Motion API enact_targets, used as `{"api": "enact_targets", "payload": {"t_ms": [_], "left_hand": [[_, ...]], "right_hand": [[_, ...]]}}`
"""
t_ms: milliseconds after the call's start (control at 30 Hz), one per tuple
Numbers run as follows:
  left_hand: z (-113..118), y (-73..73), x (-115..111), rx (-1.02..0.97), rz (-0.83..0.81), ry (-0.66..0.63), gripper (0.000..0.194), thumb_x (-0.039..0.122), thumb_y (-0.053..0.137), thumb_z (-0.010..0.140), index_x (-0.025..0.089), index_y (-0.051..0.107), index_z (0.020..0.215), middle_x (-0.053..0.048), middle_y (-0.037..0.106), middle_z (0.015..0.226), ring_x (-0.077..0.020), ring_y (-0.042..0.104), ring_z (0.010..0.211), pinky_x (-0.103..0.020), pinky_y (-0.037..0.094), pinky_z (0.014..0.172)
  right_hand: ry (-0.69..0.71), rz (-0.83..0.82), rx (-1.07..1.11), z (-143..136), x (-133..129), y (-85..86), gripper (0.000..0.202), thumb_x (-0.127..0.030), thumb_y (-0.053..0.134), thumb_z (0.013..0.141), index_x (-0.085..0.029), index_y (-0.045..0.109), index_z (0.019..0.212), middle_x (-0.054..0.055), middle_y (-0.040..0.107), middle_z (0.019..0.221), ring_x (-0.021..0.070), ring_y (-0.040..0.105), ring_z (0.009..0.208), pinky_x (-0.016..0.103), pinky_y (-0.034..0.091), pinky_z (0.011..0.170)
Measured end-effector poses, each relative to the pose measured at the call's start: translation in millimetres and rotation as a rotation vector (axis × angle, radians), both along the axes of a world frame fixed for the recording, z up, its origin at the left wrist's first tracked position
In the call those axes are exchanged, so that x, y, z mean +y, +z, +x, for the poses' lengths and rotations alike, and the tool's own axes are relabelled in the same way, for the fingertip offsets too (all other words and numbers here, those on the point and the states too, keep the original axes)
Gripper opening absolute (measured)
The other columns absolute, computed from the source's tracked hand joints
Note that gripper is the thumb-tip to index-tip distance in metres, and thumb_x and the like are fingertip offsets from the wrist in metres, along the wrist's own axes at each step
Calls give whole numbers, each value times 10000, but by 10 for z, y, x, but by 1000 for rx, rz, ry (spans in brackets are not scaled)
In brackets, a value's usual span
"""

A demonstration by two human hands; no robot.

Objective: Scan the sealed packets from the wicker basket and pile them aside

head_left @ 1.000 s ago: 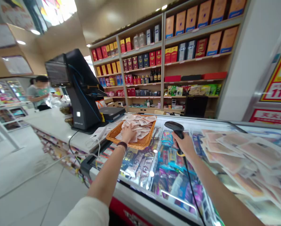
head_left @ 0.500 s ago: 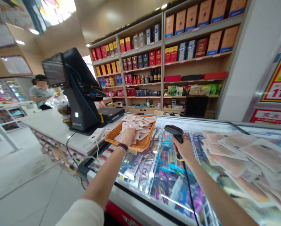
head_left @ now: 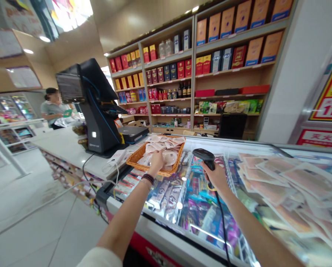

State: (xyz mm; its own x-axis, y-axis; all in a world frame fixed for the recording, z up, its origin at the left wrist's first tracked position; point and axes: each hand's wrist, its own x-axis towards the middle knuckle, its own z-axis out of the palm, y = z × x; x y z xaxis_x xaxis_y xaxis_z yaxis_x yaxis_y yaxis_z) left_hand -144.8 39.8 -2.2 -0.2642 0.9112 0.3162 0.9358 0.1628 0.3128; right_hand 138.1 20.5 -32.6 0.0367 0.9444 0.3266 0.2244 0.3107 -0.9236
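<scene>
My left hand (head_left: 156,162) reaches over the near rim of an orange wicker basket (head_left: 170,172). Its fingers are closed on a small clear packet (head_left: 170,157) with pale contents, which lies just to their right. More small packets (head_left: 166,142) are heaped behind it in the basket. A black handheld barcode scanner (head_left: 204,154) is gripped by my right hand (head_left: 217,175), its head turned toward the basket. The scanner's cord (head_left: 223,226) hangs down in front. Larger flat packets (head_left: 302,181) are spread out to the right of my right arm.
Basket and flat packets rest on the glass top of a chest freezer (head_left: 199,207) filled with frozen goods. At left, a checkout terminal (head_left: 99,111) stands on a counter (head_left: 63,142) with a white cable (head_left: 71,188) trailing off. Shelves (head_left: 193,78) line the back; a person (head_left: 52,107) stands far left.
My left hand has shifted toward the basket's near edge, and a clear packet now shows at its fingers. My right hand keeps hold of the scanner. The view has turned slightly left.
</scene>
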Motion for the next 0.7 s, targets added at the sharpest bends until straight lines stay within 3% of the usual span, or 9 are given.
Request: {"api": "enact_targets", "payload": {"t_ms": [33, 100, 200, 267, 400, 567, 700], "left_hand": [[-39, -13, 17, -61, 28, 21, 862, 100, 835, 730, 115, 504, 1526, -238, 617, 1435, -276, 682, 1224, -303, 500, 1017], [-103, -30, 32, -178, 59, 42, 839, 126, 838, 726, 79, 521, 1502, -245, 651, 1383, -280, 697, 1179, -315, 515, 980], [-156, -28, 12, -303, 31, -39, 453, 158, 773, 777, 78, 715, 1220, -166, 771, 1134, -268, 726, 1035, -310, 532, 868], [-158, -3, -16, -338, 37, -74, 222, 169, 733, 796, 111, 762, 1008, -114, 793, 989, -258, 726, 954, -303, 530, 813], [-40, 104, -36, -440, 261, -32, 114, 209, 677, 837, 155, 743, 913, -74, 776, 900, -246, 722, 903, -304, 550, 782], [483, 123, 58, -891, 453, -265, 148, 291, 692, 864, 172, 714, 949, -62, 762, 907, -196, 712, 799, -267, 597, 687], [1090, -152, 180, -1169, 379, -444, 228, 320, 783, 809, 158, 711, 952, -82, 767, 955, -200, 728, 774, -302, 629, 666]], "right_hand": [[-2, 2, -1, 0, -9, 4, 448, -690, 627, 758, -266, 522, 655, -14, 530, 396, 166, 507, 346, 293, 393, 414], [-5, 6, -5, -6, -28, 18, 463, -712, 624, 745, -264, 534, 672, -15, 534, 407, 172, 516, 351, 298, 395, 415], [-1, 9, -19, -14, -59, 51, 489, -741, 625, 732, -261, 545, 677, -12, 545, 427, 179, 531, 357, 302, 392, 413], [6, 4, -24, -5, -81, 78, 492, -742, 629, 731, -264, 536, 657, -8, 549, 427, 181, 533, 358, 304, 401, 417], [23, -9, -13, 92, -119, 137, 491, -732, 655, 727, -271, 521, 623, -1, 547, 411, 185, 531, 357, 309, 415, 419], [-32, -17, 30, 378, -155, 180, 494, -726, 694, 713, -262, 547, 627, 5, 570, 433, 175, 524, 366, 306, 422, 416], [-101, 12, 12, 667, -207, 171, 510, -732, 682, 744, -260, 545, 612, 4, 552, 414, 173, 518, 372, 309, 433, 437]]}}
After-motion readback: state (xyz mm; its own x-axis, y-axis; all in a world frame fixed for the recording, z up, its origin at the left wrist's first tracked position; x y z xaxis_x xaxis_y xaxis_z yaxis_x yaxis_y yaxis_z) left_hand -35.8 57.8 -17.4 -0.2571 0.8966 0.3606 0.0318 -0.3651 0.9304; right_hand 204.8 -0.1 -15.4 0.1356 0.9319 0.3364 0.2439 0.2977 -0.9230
